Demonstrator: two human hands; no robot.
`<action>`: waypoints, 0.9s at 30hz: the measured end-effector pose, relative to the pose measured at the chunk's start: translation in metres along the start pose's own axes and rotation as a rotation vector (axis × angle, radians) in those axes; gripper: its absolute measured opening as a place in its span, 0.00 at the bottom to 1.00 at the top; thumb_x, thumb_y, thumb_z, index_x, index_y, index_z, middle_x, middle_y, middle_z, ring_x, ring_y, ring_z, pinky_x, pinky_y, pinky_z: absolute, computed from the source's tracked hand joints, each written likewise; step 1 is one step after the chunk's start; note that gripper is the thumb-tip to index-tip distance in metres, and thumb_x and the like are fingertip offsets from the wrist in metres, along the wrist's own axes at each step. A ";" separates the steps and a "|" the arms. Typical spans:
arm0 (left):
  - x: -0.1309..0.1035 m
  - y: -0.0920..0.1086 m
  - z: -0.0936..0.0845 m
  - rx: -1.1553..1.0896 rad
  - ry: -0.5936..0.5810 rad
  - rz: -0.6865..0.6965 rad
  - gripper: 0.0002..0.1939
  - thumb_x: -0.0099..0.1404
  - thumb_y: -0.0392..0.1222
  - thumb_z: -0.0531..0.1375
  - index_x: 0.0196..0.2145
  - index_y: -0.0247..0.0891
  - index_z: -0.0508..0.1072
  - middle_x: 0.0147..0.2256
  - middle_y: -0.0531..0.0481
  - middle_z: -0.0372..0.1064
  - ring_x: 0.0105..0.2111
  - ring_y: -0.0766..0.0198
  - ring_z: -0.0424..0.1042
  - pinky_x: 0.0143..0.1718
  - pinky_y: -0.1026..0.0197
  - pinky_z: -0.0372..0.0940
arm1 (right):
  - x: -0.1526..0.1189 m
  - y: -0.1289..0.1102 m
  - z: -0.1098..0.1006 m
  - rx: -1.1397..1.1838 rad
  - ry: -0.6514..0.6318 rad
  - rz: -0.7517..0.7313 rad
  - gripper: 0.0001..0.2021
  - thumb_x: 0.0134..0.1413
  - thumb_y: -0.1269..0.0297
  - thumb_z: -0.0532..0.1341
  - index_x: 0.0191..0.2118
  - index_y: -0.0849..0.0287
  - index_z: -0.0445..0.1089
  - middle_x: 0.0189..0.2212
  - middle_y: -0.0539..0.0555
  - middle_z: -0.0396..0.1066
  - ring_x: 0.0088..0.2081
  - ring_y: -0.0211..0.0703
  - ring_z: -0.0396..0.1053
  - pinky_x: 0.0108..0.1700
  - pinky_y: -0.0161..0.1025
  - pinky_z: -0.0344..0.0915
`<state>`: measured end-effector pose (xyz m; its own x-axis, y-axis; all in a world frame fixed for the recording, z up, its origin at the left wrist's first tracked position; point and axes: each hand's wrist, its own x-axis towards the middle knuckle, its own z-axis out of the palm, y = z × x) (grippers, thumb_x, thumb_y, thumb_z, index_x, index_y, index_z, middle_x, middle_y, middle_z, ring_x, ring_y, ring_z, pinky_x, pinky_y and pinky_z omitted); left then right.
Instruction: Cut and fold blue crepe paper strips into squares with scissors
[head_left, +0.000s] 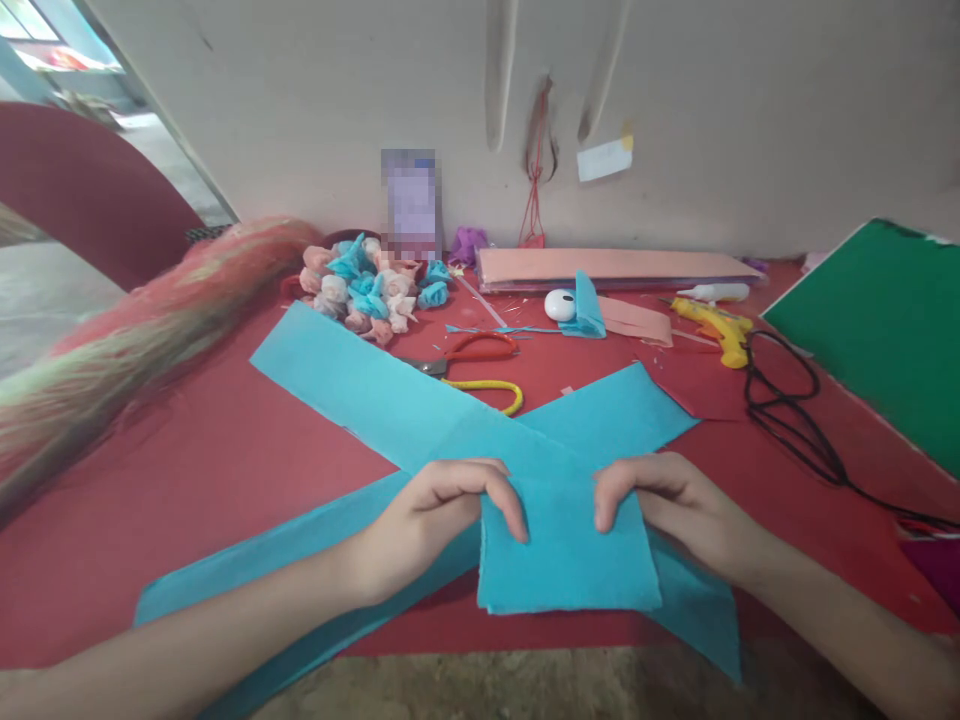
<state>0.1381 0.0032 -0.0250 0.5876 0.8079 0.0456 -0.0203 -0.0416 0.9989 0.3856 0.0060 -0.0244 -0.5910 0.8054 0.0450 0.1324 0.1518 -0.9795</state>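
Observation:
Between my two hands is a folded piece of blue crepe paper [574, 565], held above the table's front edge. My left hand [450, 515] pinches its left side, index finger bent over the front. At the right side my right hand [671, 500] grips it the same way, with the thumb hidden behind. Long blue crepe paper strips [341, 365] cross beneath the hands, and one hangs past the table edge. Scissors [487, 370] with a red and a yellow handle lie partly under the upper strip.
Crepe paper flowers [367, 285] are heaped at the back left, beside a fluffy red-and-cream bundle [172, 300]. A yellow glue gun [716, 325] with a black cord [795, 430] lies at the right, near a green board [885, 330]. Peach paper [615, 264] lies along the wall.

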 end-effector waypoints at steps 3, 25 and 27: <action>0.000 0.000 0.000 0.039 -0.029 0.042 0.16 0.61 0.32 0.50 0.23 0.36 0.75 0.26 0.49 0.66 0.30 0.63 0.66 0.36 0.64 0.60 | 0.000 0.002 0.000 0.014 -0.028 -0.032 0.15 0.56 0.74 0.52 0.28 0.54 0.74 0.26 0.46 0.74 0.29 0.34 0.68 0.36 0.32 0.62; 0.001 0.000 -0.003 0.229 0.008 0.034 0.15 0.59 0.30 0.48 0.22 0.35 0.72 0.24 0.50 0.63 0.28 0.65 0.64 0.33 0.64 0.60 | 0.006 0.004 0.003 0.060 -0.005 0.130 0.10 0.48 0.55 0.64 0.32 0.56 0.73 0.30 0.50 0.67 0.27 0.34 0.60 0.27 0.31 0.58; 0.002 0.000 -0.003 0.227 0.036 0.002 0.15 0.59 0.31 0.48 0.22 0.36 0.72 0.24 0.50 0.64 0.29 0.64 0.64 0.34 0.64 0.60 | 0.006 0.003 0.004 0.115 -0.015 0.148 0.11 0.48 0.56 0.64 0.35 0.55 0.74 0.30 0.50 0.67 0.26 0.32 0.58 0.25 0.30 0.57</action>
<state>0.1364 0.0067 -0.0247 0.5587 0.8278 0.0515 0.1637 -0.1710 0.9716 0.3794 0.0090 -0.0281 -0.5837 0.8054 -0.1032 0.1276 -0.0345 -0.9912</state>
